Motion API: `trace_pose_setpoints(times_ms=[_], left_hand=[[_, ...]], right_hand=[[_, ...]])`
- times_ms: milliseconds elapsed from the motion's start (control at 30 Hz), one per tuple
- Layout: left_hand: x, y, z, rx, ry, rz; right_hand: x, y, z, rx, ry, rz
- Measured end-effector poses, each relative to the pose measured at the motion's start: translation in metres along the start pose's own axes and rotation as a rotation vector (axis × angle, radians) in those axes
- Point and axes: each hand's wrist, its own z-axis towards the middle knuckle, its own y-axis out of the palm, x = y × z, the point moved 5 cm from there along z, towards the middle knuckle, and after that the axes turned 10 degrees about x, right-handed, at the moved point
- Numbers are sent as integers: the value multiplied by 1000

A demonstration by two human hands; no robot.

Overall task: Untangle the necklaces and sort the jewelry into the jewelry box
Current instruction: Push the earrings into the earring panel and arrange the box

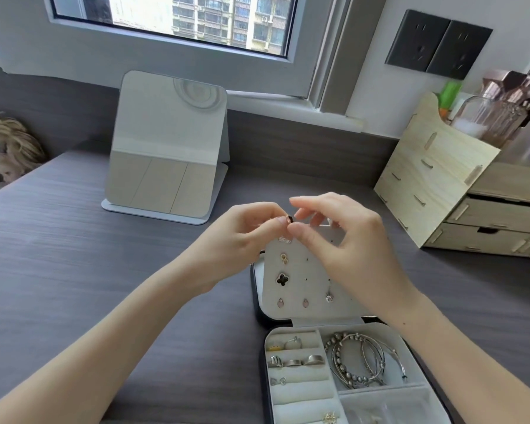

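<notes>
The open jewelry box [389, 328] lies on the desk at lower right. Its white earring panel [315, 289] stands up and carries a black clover stud [282, 279], pink studs and a silver drop earring. Rings [294, 361] sit in the roll slots, and silver bracelets [361, 359] fill the compartment beside them. Above the panel's top edge, my left hand [245, 234] pinches a small black clover earring [289, 219]. My right hand [337, 234] holds its thumb and fingertips at the same earring; its grip is unclear.
A folding mirror [166, 148] stands at the back of the grey desk [74, 255]. A wooden drawer organizer [459, 191] with brushes fills the right side. A doll [10, 148] lies at far left. Window and wall sockets are behind.
</notes>
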Motion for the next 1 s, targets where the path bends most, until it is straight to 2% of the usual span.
trace_pose_setpoints(times_ms=[133,367,600,800,1000], left_hand=[[0,1,0,0,42,-46],[-2,2,-1,-46,-61,-172],[0,-1,0,-14,-14,-180],[6,-2,0,-44,91,-130],[7,0,-2,-88,117,-91]], right_hand=[[-7,-1,5,-12,-82,-1],[0,-7,7,31,18,76],[-4,-10,6,69,-50,43],[-7,-12,9,-13,-225,-24],[-6,-8,14,-159,-229,49]])
